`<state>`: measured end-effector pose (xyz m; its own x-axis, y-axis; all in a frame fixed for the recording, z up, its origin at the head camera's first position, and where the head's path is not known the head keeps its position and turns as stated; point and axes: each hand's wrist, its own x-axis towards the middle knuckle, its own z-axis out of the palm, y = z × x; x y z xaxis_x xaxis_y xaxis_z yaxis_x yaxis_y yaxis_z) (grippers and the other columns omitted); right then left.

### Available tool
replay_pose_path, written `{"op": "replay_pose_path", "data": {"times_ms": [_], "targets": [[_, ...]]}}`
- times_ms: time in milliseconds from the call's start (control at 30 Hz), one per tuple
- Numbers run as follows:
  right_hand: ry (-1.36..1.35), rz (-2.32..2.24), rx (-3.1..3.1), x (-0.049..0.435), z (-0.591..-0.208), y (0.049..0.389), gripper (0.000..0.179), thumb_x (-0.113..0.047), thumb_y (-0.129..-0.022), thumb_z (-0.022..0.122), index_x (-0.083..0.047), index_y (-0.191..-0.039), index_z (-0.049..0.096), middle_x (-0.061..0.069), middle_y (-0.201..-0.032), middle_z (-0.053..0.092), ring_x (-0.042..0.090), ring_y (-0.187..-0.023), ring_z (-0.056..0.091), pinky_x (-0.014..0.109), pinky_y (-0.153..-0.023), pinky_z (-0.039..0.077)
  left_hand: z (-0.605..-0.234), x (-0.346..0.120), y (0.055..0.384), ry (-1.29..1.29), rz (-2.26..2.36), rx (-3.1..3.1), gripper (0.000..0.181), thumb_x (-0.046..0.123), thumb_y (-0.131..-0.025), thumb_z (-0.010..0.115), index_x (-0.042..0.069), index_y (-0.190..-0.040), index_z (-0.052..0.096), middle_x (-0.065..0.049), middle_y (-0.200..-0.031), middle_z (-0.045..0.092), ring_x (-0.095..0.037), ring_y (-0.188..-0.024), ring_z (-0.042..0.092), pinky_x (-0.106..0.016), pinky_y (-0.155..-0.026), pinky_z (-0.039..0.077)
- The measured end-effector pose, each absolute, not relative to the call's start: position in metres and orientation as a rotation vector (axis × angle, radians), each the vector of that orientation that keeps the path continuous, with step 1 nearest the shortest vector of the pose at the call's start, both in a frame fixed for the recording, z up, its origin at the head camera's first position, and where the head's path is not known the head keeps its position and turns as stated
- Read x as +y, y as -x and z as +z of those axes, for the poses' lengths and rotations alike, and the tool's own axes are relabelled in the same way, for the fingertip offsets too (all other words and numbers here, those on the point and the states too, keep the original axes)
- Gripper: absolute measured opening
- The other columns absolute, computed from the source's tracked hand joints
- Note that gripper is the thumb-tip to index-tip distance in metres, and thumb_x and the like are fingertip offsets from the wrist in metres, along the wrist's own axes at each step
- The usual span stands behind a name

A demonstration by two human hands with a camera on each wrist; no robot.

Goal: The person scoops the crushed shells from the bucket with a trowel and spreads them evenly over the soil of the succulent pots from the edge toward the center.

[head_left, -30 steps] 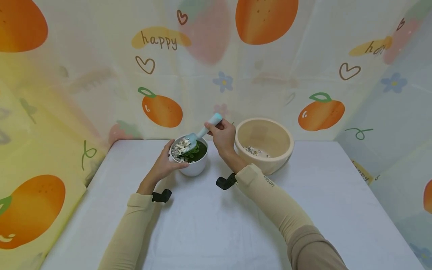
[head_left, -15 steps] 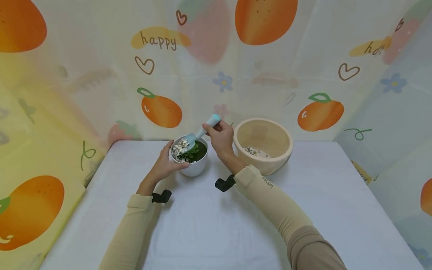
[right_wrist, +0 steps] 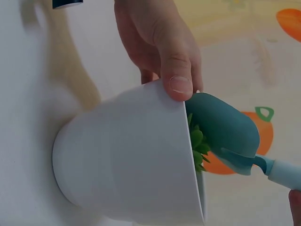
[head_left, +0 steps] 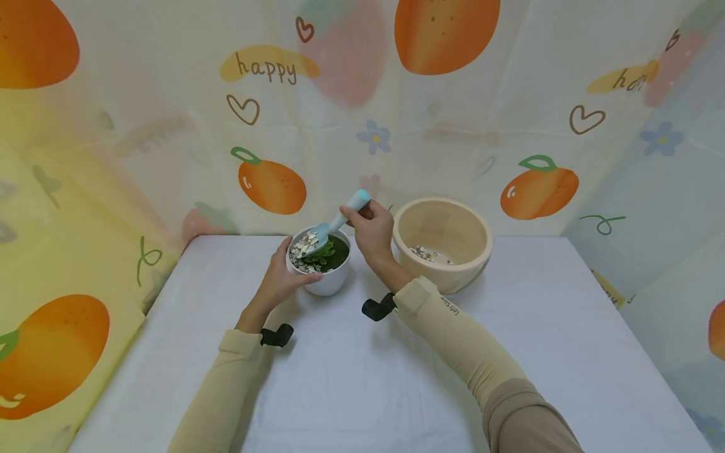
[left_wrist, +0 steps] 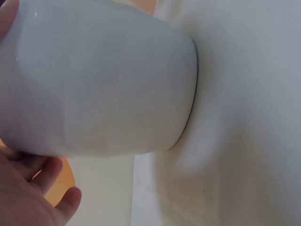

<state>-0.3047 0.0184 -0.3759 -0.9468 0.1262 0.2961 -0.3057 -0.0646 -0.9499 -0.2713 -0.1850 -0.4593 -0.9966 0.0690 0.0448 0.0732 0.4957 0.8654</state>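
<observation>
Blue trowel (head_left: 340,221) aslant, scoop (head_left: 321,232) down-left

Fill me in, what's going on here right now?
A person grips a white pot with the left hand and holds a light blue scoop in the right hand, its blade over the pot's opening. Pale chips lie beside a green plant in the pot. A few more chips sit in the beige bowl to the right.
</observation>
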Motion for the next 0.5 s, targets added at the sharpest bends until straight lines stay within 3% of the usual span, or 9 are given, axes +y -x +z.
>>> {"op": "replay_pose_path", "data": {"times_ms": [100,233,333,500], "targets": [[-0.2,2.062,-1.921,0.02,-0.376,0.305,0.03,-0.012,-0.085,0.075,0.01,-0.104,0.068,0.023,-0.096,0.072,0.021,-0.087,0.072,0.031,-0.077,0.06,-0.459,-0.183,0.27,0.15,-1.532,-2.705,0.113,0.036,-0.072,0.085,0.006,-0.155,0.014,-0.019,-0.155,0.028,-0.037,-0.143,0.025,-0.061,-0.116,0.023],[-0.222,2.041,-1.919,0.02,-0.377,0.305,0.03,-0.012,-0.085,0.075,0.01,-0.103,0.068,0.024,-0.095,0.072,0.016,-0.084,0.07,0.029,-0.076,0.06,-0.456,-0.187,0.27,0.159,-1.526,-2.765,0.117,0.039,-0.073,0.084,0.008,-0.157,0.008,-0.019,-0.159,0.019,-0.038,-0.146,0.019,-0.064,-0.116,0.02],[-0.229,2.031,-1.929,0.019,-0.379,0.305,0.026,-0.012,-0.085,0.076,0.007,-0.1,0.069,0.024,-0.095,0.072,0.019,-0.085,0.07,0.03,-0.077,0.06,-0.455,-0.192,0.273,0.179,-1.56,-2.801,0.119,0.04,-0.074,0.083,0.01,-0.157,0.003,-0.018,-0.163,0.01,-0.038,-0.149,0.012,-0.065,-0.117,0.016],[-0.248,2.01,-1.953,0.018,-0.38,0.304,0.026,-0.015,-0.085,0.076,0.005,-0.099,0.069,0.024,-0.096,0.072,0.027,-0.09,0.071,0.027,-0.077,0.059,-0.457,-0.196,0.276,0.201,-1.613,-2.8,0.118,0.038,-0.075,0.083,0.012,-0.158,0.003,-0.017,-0.163,0.01,-0.039,-0.149,0.013,-0.064,-0.117,0.015]]}}
